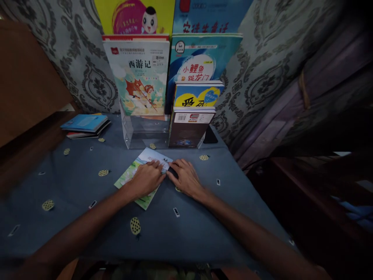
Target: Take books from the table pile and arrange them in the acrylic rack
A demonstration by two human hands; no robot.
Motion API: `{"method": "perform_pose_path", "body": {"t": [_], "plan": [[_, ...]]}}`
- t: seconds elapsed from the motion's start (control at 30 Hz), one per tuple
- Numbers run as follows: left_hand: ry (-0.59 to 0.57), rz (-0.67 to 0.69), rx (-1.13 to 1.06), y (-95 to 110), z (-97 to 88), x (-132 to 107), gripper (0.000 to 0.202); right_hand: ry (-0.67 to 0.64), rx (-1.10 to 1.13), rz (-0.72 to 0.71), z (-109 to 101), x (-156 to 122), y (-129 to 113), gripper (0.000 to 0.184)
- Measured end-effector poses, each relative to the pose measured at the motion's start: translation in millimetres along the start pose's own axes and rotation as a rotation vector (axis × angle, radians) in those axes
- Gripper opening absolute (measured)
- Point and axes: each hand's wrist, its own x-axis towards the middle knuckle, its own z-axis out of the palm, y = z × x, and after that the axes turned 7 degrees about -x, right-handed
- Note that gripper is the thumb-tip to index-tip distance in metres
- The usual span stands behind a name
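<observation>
A thin book (136, 165) with a pale blue and green cover lies at a slant on the table. My left hand (148, 177) rests on its cover, with the fingers bent slightly and the palm down. Just to the right is my right hand (186, 177), closed over a small dark rounded object (173, 172) at the book's right edge. Most of that object is hidden under the fingers, so its kind cannot be made out. The fingertips of both hands are close together.
Behind the hands, a clear acrylic rack (142, 138) holds several upright children's books (142, 81). A small pile of books (86, 122) lies at the back left. A flat black item (210, 136) sits right of the rack. The patterned tablecloth (110, 217) drops off at the right edge.
</observation>
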Motion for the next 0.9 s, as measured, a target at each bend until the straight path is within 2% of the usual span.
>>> {"method": "perform_pose_path", "body": {"t": [0.13, 0.2, 0.33, 0.47, 0.57, 0.67, 0.9], "plan": [[0.094, 0.053, -0.091, -7, 9.7, -6, 0.041, -0.038, -0.1, -0.047, 2, 12, 3, 0.037], [0.101, 0.041, -0.123, -9, 13.4, -6, 0.048, -0.054, -0.121, -0.061, 4, 24, 8, 0.037], [0.009, 0.066, -0.137, -15, 16.2, -7, 0.066, -0.087, -0.104, -0.076, 8, 48, 19, 0.035], [-0.106, 0.248, -0.132, -20, 15.8, -20, 0.086, -0.051, -0.045, -0.07, 14, 54, 26, 0.036], [-0.155, 0.341, -0.125, -21, 12.1, -36, 0.078, -0.029, 0.002, -0.065, 18, 53, 27, 0.038], [-0.16, 0.358, -0.107, -20, 8.4, -49, 0.06, -0.027, 0.035, -0.058, 20, 52, 28, 0.041], [-0.011, 0.433, -0.021, -20, 11.6, -59, 0.037, -0.009, 0.06, -0.047, 19, 45, 24, 0.04]]}}
